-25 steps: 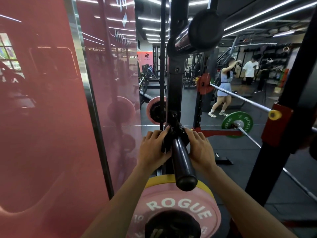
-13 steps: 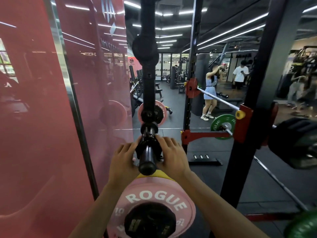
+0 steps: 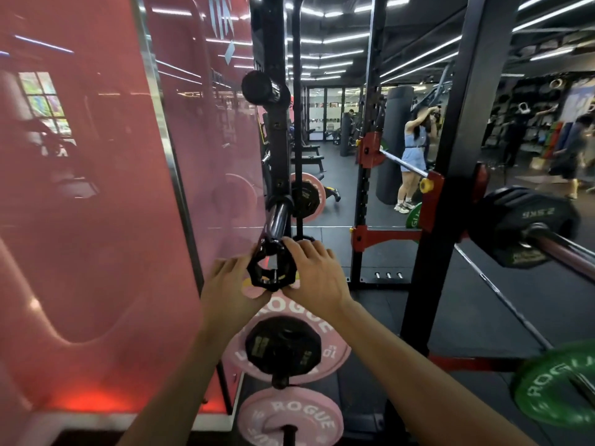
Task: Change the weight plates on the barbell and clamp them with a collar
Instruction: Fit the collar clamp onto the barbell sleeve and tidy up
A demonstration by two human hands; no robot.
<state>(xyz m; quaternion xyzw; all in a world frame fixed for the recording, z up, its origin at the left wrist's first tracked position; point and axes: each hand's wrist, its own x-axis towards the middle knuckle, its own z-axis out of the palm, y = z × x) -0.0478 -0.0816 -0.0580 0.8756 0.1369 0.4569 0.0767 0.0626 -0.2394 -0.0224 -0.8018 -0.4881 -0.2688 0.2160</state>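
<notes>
Left hand (image 3: 230, 286) and right hand (image 3: 317, 276) both grip the black collar (image 3: 272, 270), just off the barbell sleeve (image 3: 277, 222) end.

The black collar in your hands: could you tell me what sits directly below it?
Below the collar, pink Rogue plates hang stacked on pegs. The left hand and right hand cover the top plate's upper edge.

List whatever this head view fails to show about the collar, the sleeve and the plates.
- Collar: whether it has cleared the sleeve end; the left hand and right hand cover its sides.
- Collar's latch state: too small.
- Pink plate top edge: hidden by both hands.
- Lower pink plate: cut by the bottom edge.
- Green plate: cut by the right edge, blurred.
</notes>
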